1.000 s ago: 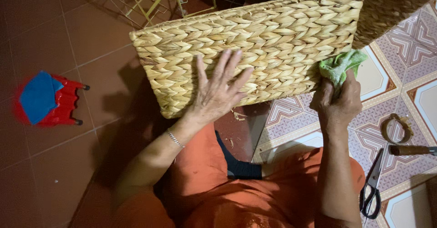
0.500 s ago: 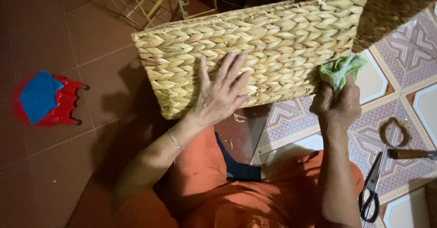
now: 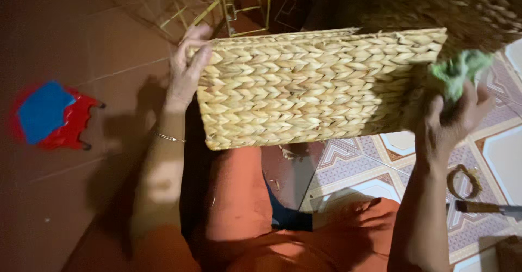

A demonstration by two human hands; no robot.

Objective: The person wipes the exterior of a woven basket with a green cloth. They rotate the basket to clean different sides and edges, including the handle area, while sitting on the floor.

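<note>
The scene is lit warmly and unevenly, seemingly from above and to the right. The woven basket [image 3: 321, 87] is brightly lit and fairly sharp, while the upper right corner is blurred. A soft shadow of an arm is cast on the dim red floor [image 3: 81, 207]. The green cloth [image 3: 459, 73] is smeared by motion blur. No glare is seen.

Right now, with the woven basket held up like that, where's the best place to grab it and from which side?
Probably by its two short ends, one hand from each side. The woven basket is a wide rectangular box, so end grips should balance it. The left hand already wraps the left end near the top corner; the right hand, holding a green cloth, is at the right end. The broad plaited face offers no edge to hook.
</note>
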